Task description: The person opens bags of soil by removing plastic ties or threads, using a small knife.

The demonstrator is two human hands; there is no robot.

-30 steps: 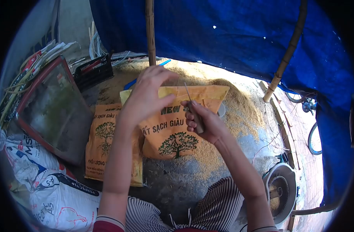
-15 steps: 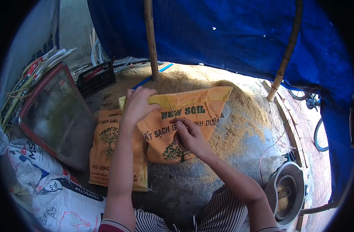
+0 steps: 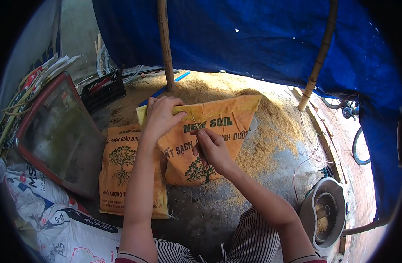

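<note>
Beside the tan granular heap [image 3: 276,125], the orange printed bag [image 3: 225,133] has now been gripped at its top by the left hand [image 3: 160,115], apparently steadied against the thin metal tool [image 3: 195,120] brought there, clasped in the right hand [image 3: 213,150]

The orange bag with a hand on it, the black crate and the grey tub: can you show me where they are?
Orange bag [image 3: 220,123]: head view, on the printed word SOIL.
Black crate [image 3: 105,95]: head view, on its side wall.
Grey tub [image 3: 308,215]: head view, on its outer wall.
</note>
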